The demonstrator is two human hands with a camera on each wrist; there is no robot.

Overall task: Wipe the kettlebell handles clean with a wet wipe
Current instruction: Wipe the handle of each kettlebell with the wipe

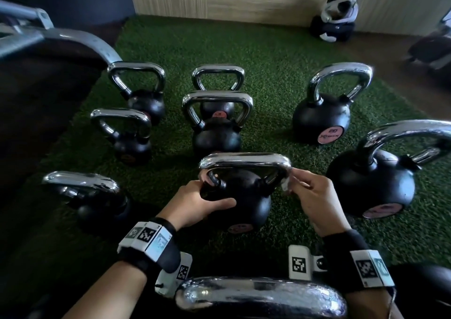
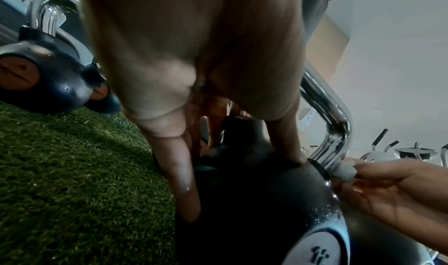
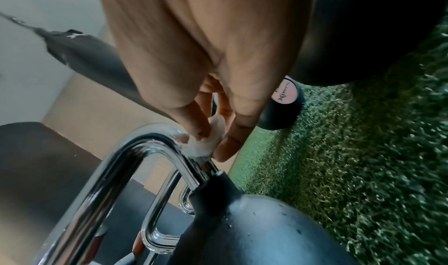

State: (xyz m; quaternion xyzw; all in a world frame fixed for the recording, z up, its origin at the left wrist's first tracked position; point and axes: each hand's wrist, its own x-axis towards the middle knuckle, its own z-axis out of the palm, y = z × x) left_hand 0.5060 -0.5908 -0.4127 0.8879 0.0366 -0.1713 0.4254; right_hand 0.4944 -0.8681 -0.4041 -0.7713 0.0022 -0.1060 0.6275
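Observation:
A black kettlebell (image 1: 246, 196) with a chrome handle (image 1: 244, 162) stands on the green turf in the middle of the head view. My left hand (image 1: 214, 194) grips its left shoulder beside the handle's base, thumb lying across the front of the ball (image 2: 254, 192). My right hand (image 1: 296, 187) pinches a small white wet wipe (image 1: 286, 184) against the right leg of the handle. In the right wrist view the wipe (image 3: 206, 140) is folded round the handle's bend (image 3: 155, 140), just above the ball (image 3: 254, 230). From the left wrist, the wipe (image 2: 344, 170) sits low on the handle (image 2: 324, 104).
Several other chrome-handled kettlebells stand around on the turf (image 1: 268, 57): a large one (image 1: 371, 184) close on the right, one (image 1: 85, 194) on the left, one (image 1: 261, 296) right under my wrists. A metal machine frame (image 1: 73, 40) borders the left. Bags (image 1: 334, 18) lie at the back wall.

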